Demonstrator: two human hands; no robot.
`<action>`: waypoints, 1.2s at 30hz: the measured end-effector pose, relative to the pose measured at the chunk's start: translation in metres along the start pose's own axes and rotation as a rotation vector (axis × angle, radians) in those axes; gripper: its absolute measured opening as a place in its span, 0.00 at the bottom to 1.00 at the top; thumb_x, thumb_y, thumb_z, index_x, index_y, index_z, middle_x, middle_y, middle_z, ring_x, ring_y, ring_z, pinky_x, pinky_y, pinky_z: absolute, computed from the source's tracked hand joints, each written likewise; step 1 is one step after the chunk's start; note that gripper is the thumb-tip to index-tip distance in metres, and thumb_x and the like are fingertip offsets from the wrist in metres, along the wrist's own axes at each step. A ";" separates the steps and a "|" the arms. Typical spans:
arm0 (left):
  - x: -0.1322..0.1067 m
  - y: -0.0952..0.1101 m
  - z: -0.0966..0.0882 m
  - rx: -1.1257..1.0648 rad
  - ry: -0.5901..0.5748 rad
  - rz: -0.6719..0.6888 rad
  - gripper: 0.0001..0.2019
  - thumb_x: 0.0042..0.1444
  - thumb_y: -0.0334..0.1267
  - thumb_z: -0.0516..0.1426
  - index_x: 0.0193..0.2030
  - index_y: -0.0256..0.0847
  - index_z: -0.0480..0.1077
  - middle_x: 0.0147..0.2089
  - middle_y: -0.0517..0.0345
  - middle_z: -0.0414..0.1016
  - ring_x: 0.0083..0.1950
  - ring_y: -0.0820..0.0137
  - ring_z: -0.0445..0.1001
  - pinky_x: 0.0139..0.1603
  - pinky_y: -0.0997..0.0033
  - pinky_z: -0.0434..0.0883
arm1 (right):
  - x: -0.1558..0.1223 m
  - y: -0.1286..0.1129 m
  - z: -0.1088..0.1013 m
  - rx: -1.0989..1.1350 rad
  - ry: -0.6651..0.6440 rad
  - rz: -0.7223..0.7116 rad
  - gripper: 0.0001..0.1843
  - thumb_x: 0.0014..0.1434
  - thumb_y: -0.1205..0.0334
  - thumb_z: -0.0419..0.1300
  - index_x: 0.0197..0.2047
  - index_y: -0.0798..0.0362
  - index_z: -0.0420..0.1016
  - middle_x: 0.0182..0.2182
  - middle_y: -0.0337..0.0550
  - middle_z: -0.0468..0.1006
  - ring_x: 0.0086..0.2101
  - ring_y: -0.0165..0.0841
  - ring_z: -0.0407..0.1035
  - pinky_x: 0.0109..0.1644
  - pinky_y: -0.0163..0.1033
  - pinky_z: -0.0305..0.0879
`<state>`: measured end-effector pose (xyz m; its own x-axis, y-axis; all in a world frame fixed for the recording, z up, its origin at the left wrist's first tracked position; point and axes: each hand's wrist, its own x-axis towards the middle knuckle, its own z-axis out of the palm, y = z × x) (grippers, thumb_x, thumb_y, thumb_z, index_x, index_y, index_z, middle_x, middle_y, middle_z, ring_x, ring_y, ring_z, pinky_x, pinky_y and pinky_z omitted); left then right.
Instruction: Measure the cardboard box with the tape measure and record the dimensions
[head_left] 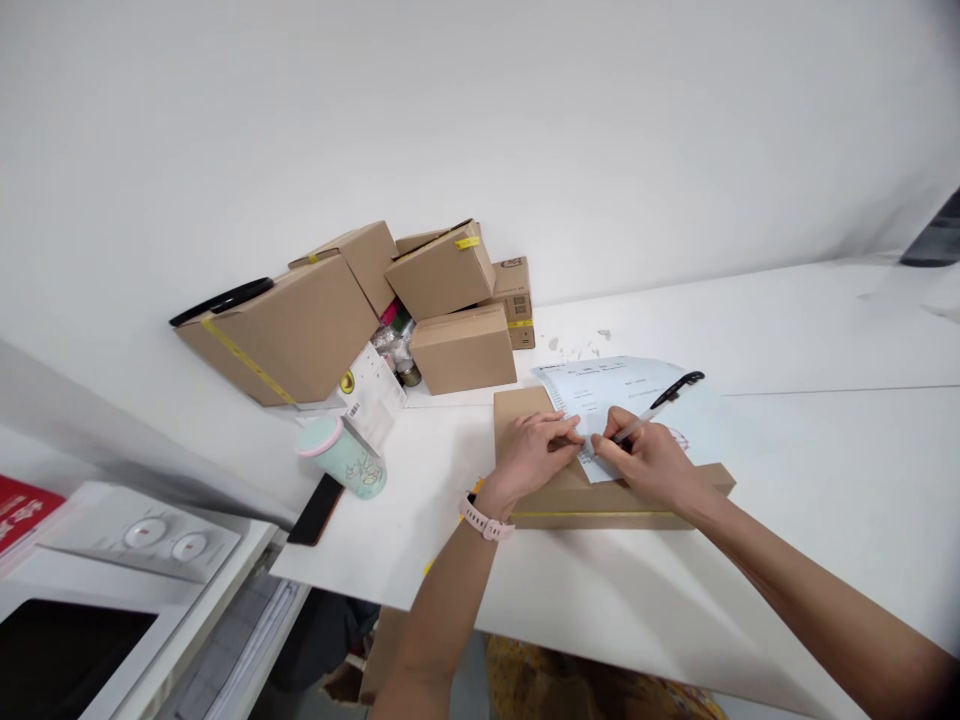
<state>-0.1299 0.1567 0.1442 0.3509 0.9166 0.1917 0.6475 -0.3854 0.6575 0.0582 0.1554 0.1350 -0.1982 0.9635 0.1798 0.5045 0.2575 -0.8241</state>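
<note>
Below the hands, yellow patterned cloth shows beneath the near edge of a white bench. A pale pink watch circles the left wrist. Directly under both hands lies a flat cardboard box, yellow tape along its near side, and across it a printed pale-blue sheet. The left hand rests there with fingers loosely bent, fingertips at the sheet's left edge. The right hand grips a black-capped pen — its cap end angled up and away, its tip hidden by the fingers. Part of a red round mark shows on the sheet just beside the right hand.

To the left of the hands, a mint-green cup with a pink-rimmed lid stands near a dark flat object. Beyond the cup and the left hand, several cardboard boxes sit piled — wrapped goods wedged among them — before a white wall.
</note>
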 end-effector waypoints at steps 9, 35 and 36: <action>0.000 0.000 0.000 -0.002 -0.001 -0.002 0.08 0.59 0.29 0.63 0.40 0.48 0.81 0.57 0.61 0.81 0.67 0.63 0.72 0.69 0.57 0.63 | 0.001 -0.002 -0.001 -0.017 0.011 0.013 0.15 0.55 0.50 0.56 0.25 0.46 0.56 0.13 0.29 0.55 0.18 0.29 0.52 0.23 0.36 0.48; -0.001 0.003 -0.002 -0.075 0.009 -0.014 0.08 0.58 0.27 0.62 0.36 0.45 0.80 0.58 0.56 0.81 0.67 0.59 0.72 0.70 0.52 0.63 | -0.011 0.051 -0.079 -0.210 0.426 0.303 0.17 0.58 0.42 0.60 0.39 0.47 0.70 0.35 0.50 0.80 0.32 0.44 0.69 0.36 0.47 0.58; -0.001 0.003 -0.002 -0.085 0.013 -0.014 0.08 0.58 0.27 0.62 0.36 0.45 0.80 0.58 0.55 0.81 0.67 0.59 0.72 0.69 0.52 0.63 | -0.010 0.062 -0.085 -0.173 0.402 0.351 0.18 0.57 0.41 0.62 0.38 0.47 0.69 0.34 0.50 0.79 0.32 0.43 0.69 0.35 0.46 0.58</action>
<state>-0.1298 0.1547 0.1471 0.3335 0.9232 0.1909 0.5925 -0.3628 0.7192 0.1626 0.1681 0.1281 0.3259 0.9365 0.1290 0.6196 -0.1085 -0.7774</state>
